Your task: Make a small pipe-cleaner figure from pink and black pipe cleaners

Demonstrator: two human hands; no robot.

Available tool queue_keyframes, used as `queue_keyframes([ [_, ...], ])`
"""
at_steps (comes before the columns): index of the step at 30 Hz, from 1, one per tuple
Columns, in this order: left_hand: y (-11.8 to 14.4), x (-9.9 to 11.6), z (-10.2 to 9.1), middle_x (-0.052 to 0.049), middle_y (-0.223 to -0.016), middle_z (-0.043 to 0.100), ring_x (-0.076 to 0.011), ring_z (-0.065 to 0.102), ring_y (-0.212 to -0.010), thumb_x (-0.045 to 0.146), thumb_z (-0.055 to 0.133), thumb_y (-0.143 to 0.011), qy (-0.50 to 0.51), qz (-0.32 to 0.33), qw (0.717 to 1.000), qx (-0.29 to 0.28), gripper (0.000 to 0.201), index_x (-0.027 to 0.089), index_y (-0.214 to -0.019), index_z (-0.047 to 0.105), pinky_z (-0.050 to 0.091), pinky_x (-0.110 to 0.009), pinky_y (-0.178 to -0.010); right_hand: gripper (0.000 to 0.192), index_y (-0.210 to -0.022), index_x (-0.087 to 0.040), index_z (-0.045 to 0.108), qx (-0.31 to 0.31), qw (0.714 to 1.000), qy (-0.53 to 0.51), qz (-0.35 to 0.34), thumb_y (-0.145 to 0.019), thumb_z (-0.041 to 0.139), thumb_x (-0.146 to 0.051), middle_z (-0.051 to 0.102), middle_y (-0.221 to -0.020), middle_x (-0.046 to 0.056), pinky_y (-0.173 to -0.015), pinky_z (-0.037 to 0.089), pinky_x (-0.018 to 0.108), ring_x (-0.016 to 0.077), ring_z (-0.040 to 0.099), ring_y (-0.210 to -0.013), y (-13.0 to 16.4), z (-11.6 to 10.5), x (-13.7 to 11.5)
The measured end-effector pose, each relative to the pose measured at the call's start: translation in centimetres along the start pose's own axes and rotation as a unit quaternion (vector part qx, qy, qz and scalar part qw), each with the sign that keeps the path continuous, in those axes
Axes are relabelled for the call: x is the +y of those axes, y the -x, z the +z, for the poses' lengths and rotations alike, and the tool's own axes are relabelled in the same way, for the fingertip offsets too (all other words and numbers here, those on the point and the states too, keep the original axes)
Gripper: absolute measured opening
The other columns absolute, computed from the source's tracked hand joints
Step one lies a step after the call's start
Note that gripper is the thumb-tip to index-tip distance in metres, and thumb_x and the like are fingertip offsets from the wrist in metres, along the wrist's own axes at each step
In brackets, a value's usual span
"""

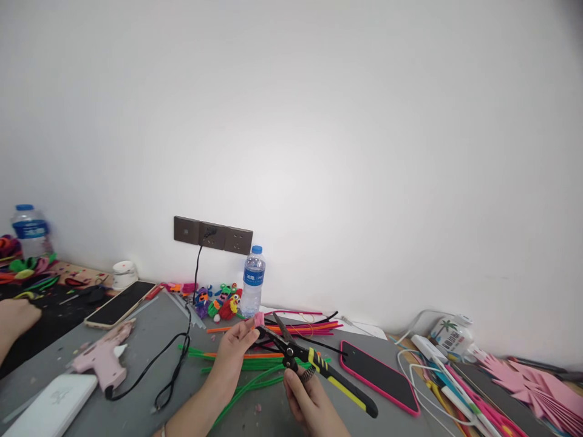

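My left hand [232,349] is closed, pinching a small pink fuzzy piece [259,319] between thumb and fingertips; it looks like coiled pipe cleaner. My right hand [310,397] grips a pair of spring-loaded pliers [290,352] with black and yellow handles. The pliers' jaws stand apart and point toward my left fingertips, with the lower jaw close to the pink piece. Whether that jaw touches it I cannot tell. Beneath and behind the pliers lie green pipe cleaners [255,364] and orange and pink pipe cleaners [314,328].
A pink glue gun [102,358] with a black cord lies left, near a white power bank [57,406] and a phone [121,303]. Behind are a water bottle [253,282] and small colourful figures [223,302]. A pink-cased phone [378,376] lies right. Another person's hand [18,318] shows far left.
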State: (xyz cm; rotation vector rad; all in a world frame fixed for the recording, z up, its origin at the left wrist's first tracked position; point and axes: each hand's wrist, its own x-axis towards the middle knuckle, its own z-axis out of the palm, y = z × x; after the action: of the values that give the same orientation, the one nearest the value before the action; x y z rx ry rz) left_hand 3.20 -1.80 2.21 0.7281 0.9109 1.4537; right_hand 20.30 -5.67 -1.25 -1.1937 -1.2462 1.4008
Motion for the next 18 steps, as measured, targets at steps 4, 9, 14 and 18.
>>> queue_keyframes([
  [4, -0.33, -0.54, -0.44, -0.012, -0.114, 0.07, -0.0366, 0.037, -0.134, 0.04, 0.084, -0.057, -0.005, 0.005, 1.0, -0.002, 0.047, 0.022, -0.048, 0.041, 0.033, -0.048, -0.105, 0.055, -0.074, -0.022, 0.051, -0.01, 1.0, -0.009, 0.028, -0.068, 0.056, -0.076, 0.035, -0.053, -0.007, -0.045, 0.024, 0.023, 0.0102, 0.031, -0.047, 0.04, 0.04, 0.1],
  [9, -0.45, -0.86, -0.76, -0.01, -0.113, 0.07, -0.0349, 0.035, -0.136, 0.04, 0.083, -0.059, -0.014, -0.006, 1.0, -0.004, 0.047, 0.022, -0.049, 0.041, 0.033, -0.047, -0.106, 0.055, -0.073, -0.022, 0.048, -0.043, 0.999, -0.007, 0.02, -0.07, 0.055, -0.077, 0.034, -0.051, -0.008, -0.044, 0.02, 0.023, 0.0087, 0.029, -0.044, -0.17, -0.19, 0.12],
  [14, -0.38, -0.78, -0.64, -0.011, -0.115, 0.07, -0.0343, 0.034, -0.137, 0.038, 0.083, -0.06, -0.001, 0.007, 1.0, -0.006, 0.045, 0.022, -0.05, 0.042, 0.032, -0.047, -0.107, 0.053, -0.072, -0.021, 0.046, -0.054, 0.998, 0.002, 0.014, -0.074, 0.053, -0.074, 0.035, -0.05, -0.008, -0.044, 0.02, 0.023, 0.0077, 0.029, -0.042, -0.32, -0.33, 0.19],
  [18, -0.29, -0.63, -0.53, -0.011, -0.116, 0.069, -0.0348, 0.031, -0.138, 0.037, 0.084, -0.059, -0.002, 0.001, 1.0, -0.004, 0.046, 0.022, -0.049, 0.041, 0.032, -0.047, -0.108, 0.053, -0.073, -0.022, 0.046, -0.048, 0.999, 0.008, 0.013, -0.074, 0.052, -0.074, 0.035, -0.049, -0.009, -0.043, 0.02, 0.023, 0.008, 0.029, -0.041, -0.41, -0.44, 0.65],
])
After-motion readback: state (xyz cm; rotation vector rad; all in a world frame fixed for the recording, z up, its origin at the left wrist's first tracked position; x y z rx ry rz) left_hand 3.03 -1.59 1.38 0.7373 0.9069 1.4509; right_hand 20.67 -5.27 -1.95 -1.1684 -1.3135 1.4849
